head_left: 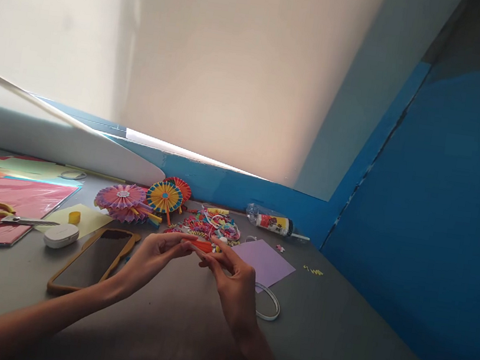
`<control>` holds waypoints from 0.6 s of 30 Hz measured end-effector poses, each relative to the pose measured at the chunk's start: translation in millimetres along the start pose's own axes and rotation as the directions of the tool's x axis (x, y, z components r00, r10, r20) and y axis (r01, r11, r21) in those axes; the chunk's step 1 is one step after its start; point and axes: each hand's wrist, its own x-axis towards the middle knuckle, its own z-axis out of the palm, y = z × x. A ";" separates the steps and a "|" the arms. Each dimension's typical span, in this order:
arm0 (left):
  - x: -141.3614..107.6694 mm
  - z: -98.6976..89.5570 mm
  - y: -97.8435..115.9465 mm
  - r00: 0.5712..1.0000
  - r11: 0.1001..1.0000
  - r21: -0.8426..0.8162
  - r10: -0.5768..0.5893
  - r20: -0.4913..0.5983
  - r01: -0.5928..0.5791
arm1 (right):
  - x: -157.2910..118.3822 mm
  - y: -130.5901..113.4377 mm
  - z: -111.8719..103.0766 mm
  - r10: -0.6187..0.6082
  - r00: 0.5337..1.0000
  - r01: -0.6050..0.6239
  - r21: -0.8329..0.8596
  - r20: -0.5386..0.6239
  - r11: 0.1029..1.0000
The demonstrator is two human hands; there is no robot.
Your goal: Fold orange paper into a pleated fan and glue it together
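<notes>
Between my two hands is a small folded strip of orange paper, pleated along its length. My left hand pinches its left end between thumb and fingers. At the other end, my right hand closes its fingertips on the same paper. Both hands are raised a little above the grey table. Behind them lies a heap of colourful paper scraps. A purple paper sheet lies just beyond my right hand, and a phone in a brown case is beside my left forearm.
Finished paper rosettes, one purple and one yellow, stand at the back. Scissors rest on pink wrapped paper at left, near a white case. A glue bottle lies by the blue wall; a white ring is at right.
</notes>
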 end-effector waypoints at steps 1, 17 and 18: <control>0.0 0.1 -0.7 1.000 1.000 -0.012 -0.002 0.004 0.002 | 0.0 -0.3 -0.5 0.016 1.000 -0.016 0.032 -0.001 0.999; 2.2 -7.0 -8.7 0.996 0.984 -0.152 -0.092 -0.010 0.089 | 0.5 7.1 -5.7 0.082 0.995 -0.078 0.063 -0.061 0.995; 2.0 -6.9 -8.6 0.995 0.984 -0.149 -0.103 -0.009 0.100 | 0.6 6.1 -6.0 0.083 0.994 -0.080 0.037 -0.075 0.996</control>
